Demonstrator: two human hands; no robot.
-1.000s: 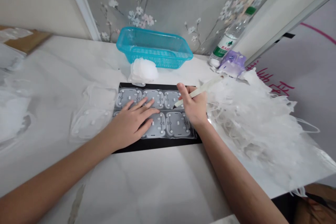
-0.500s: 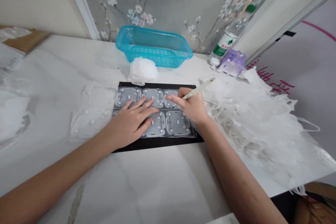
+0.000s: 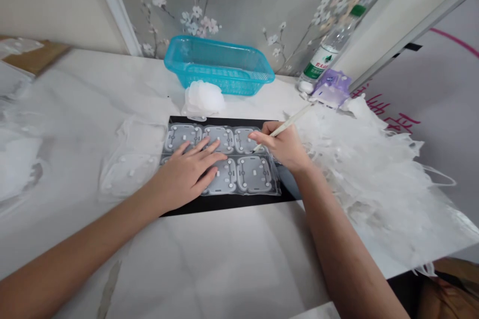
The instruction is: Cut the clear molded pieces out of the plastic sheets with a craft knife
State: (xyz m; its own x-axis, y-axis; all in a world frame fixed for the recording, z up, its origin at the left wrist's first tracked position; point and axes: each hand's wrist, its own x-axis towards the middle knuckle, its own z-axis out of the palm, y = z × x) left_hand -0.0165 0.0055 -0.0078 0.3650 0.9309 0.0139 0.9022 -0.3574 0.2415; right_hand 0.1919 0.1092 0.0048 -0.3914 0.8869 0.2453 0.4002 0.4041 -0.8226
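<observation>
My left hand point(image 3: 187, 174) lies flat with its fingers spread on a translucent sheet of moulded, rounded-square pieces point(image 3: 255, 174), covering part of its left side. Under the sheet is a black mat point(image 3: 220, 204). In my right hand point(image 3: 287, 147) is a thin, pale, pen-like tool point(image 3: 290, 121), gripped between thumb and fingers and slanting up to the right. Its dark tip is at the sheet, between the upper right and lower right pieces; whether it is a blade I cannot tell.
Behind the mat stand a stack of white pieces point(image 3: 204, 99) and a blue basket point(image 3: 220, 77). A heap of translucent scraps point(image 3: 366, 179) fills the right side. A bottle point(image 3: 318, 62) and a purple packet point(image 3: 332, 84) stand behind it. More translucent sheets point(image 3: 130, 169) lie left.
My right hand has shifted slightly right with the tool, whose tip now shows plainly on the sheet. The left hand stays in place.
</observation>
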